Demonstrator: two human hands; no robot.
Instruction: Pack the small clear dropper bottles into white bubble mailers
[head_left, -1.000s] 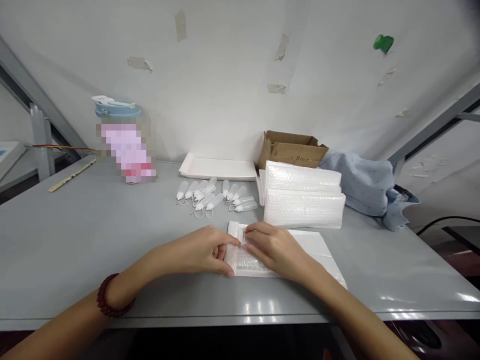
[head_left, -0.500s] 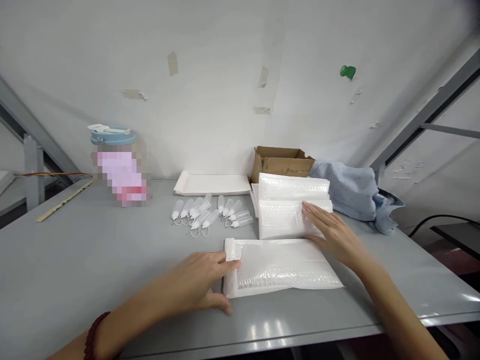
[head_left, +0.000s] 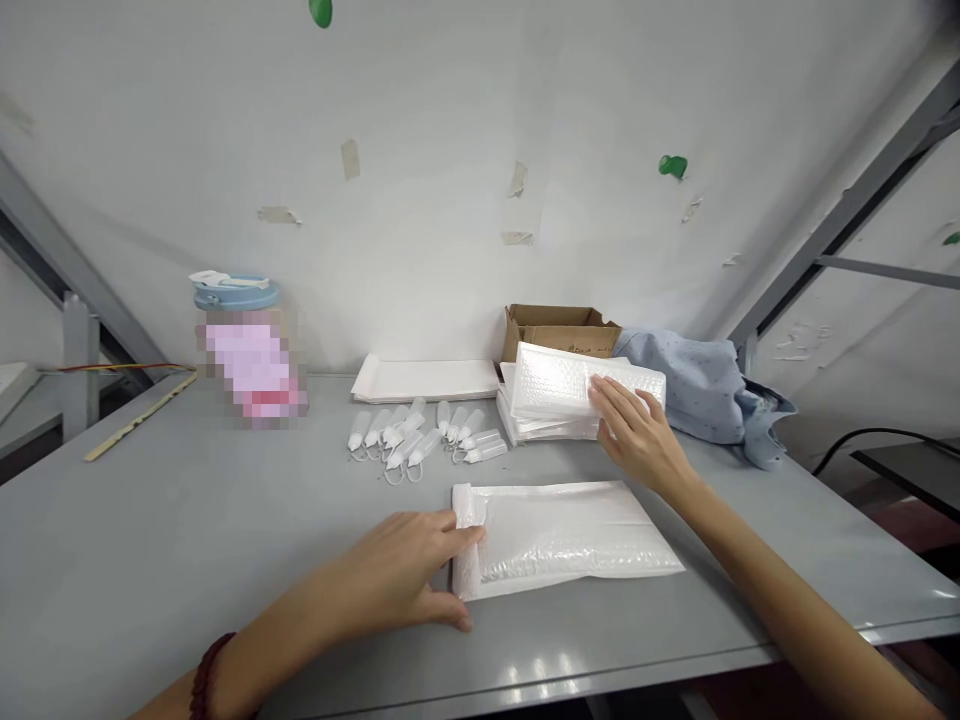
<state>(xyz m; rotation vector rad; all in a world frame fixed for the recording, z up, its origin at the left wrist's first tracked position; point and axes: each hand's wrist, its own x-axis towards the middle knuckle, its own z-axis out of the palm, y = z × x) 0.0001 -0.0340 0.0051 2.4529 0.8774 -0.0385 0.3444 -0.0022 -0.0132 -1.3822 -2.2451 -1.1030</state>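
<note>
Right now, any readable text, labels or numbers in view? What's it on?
No text can be read.
Cardboard box: faint dark marks on the front flap, too small to read.
Jug: its front is pixelated, nothing legible.
Padded mailer under the left hand: plain white.
Mailer stack under the right hand: plain white.
Small dropper bottles: no labels seen.

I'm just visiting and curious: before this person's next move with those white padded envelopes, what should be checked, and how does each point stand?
1. Left hand rests on the folded end of the flat white bubble mailer: ok.
2. Right hand lies on the top envelope of the white padded stack: ok.
3. Top envelope lifted at one edge, separated from the rest: ok.
4. Small clear plastic dropper bottles lie apart from both hands: ok.
5. Flat mailer sealed: cannot tell.
</note>
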